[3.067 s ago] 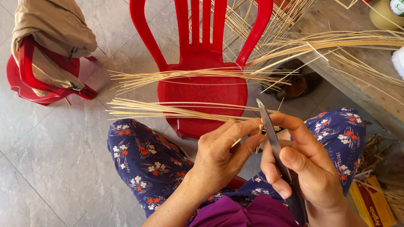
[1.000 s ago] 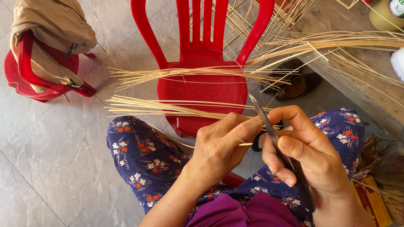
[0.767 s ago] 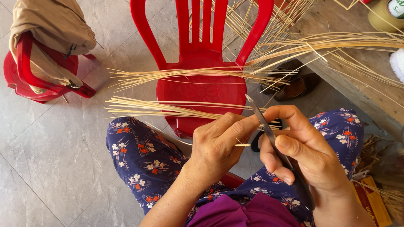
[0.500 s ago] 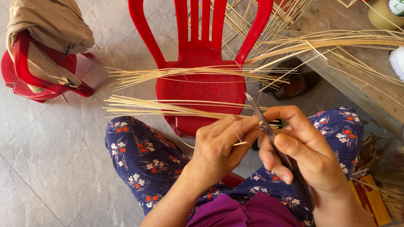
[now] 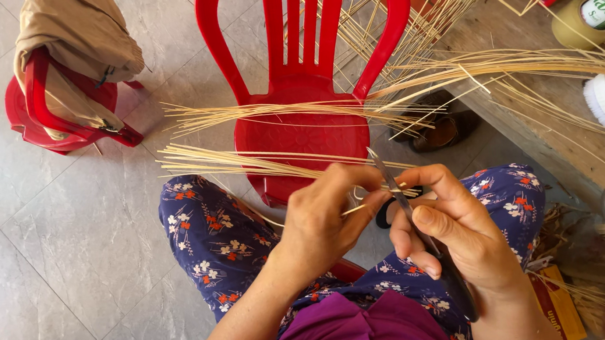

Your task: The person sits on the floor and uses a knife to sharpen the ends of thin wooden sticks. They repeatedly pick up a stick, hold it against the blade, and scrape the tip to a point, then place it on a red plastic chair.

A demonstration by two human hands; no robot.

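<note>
My left hand (image 5: 322, 220) pinches a thin bamboo strip (image 5: 356, 208) — long axis crosswise — against the knife (image 5: 392, 183) clenched upright in my right hand (image 5: 457, 236).

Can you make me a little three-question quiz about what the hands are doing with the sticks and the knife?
1. True or false: the right hand holds the knife with its blade pointing away from the body.
2. What does the left hand pinch between its fingertips?
A. a thin strip
B. a brush
C. a cloth
3. Fill in: the loose strips lie across the seat of the red ____.

Key
1. True.
2. A: it pinches a thin strip right beside the knife.
3. chair.
</note>
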